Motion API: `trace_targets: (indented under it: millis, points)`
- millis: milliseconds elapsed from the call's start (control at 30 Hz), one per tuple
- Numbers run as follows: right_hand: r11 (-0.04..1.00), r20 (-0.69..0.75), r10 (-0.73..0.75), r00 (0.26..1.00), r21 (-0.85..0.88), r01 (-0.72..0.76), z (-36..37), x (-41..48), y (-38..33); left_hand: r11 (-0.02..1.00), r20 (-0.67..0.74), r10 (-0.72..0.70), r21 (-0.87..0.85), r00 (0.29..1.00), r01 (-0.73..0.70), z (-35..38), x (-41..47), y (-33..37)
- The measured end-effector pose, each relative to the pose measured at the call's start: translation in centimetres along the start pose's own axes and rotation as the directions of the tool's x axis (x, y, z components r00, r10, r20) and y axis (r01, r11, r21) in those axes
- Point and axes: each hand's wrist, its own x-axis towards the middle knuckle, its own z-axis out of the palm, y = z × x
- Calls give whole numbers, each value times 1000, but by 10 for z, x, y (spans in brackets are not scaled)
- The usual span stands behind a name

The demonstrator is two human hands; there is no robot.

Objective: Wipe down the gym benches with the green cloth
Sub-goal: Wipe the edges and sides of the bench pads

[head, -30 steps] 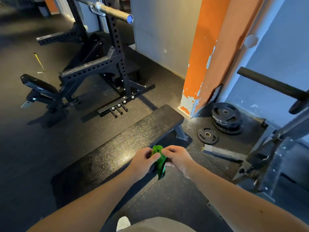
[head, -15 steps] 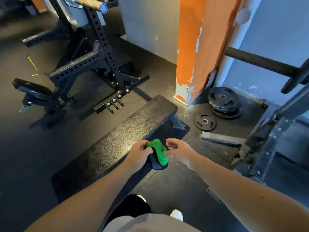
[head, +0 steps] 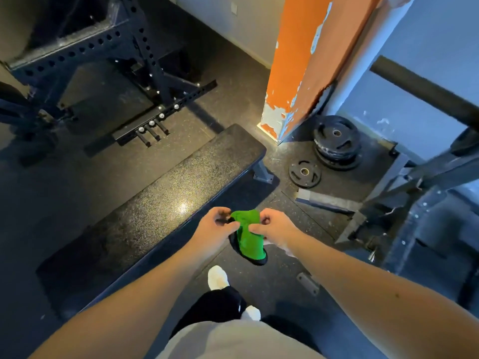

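1. Head view: the bench runs diagonally just left of the person, its pad within reach. I judge it the first surface to wipe.
2. Weight plates lie on the floor past its far end, well apart from the hands.
3. The green cloth hangs in the air beside the bench's near edge, not touching the pad. It is probably being spread to give a flat wiping face.
4. The left hand pinches its upper left edge and the right hand its upper right, fingers curled.
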Motion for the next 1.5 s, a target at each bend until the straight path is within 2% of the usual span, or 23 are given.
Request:
trace_targets:
  millis: [133, 233, 367, 467, 633, 800, 933, 1033, 1133, 1200, 1300, 1500]
  points:
    - [988, -14, 76, 997, 138, -73, -11, 38, -6, 999, -69, 19, 37, 997, -17, 11, 40, 5]
    - [945, 5, 135, 991, 300, -130, -18, 64, -5, 987, -72, 98, 133, 993, -88, 20, 73, 9]
    - [845, 100, 140, 985, 506, -172, -31, 108, 2, 949, 96, 145, 269, 985, -165, 42, 121, 10]
    - [764, 125, 128, 984, 620, -178, -43, 156, 21, 914, 138, 169, 348, 976, -207, 63, 165, 3]
    - [810, -92, 164, 982, 581, -81, -61, 270, 77, 862, 154, 236, 424, 960, -280, 104, 266, -39]
    - [826, -360, 154, 920, 559, 80, -69, 420, 142, 808, -17, 328, 523, 945, -271, 136, 401, -101]
    - [840, -510, 54, 859, 488, 237, -66, 530, 173, 597, -31, 479, 744, 877, -300, 146, 507, -130]
    - [825, -650, 12, 760, 436, 360, -68, 594, 179, 411, -27, 599, 868, 800, -278, 150, 561, -141]
    - [748, -760, -13, 650, 424, 511, -74, 641, 176, 336, -7, 627, 905, 779, -262, 148, 589, -154]
    - [682, -811, 2, 585, 429, 593, -81, 666, 169, 342, 4, 627, 897, 779, -280, 145, 602, -156]
    - [590, -829, 1, 559, 452, 669, -85, 691, 156, 346, 28, 631, 884, 775, -314, 140, 615, -154]
    - [652, -815, -87, 573, 388, 651, -77, 684, 146, 298, 86, 601, 898, 795, -322, 135, 609, -154]
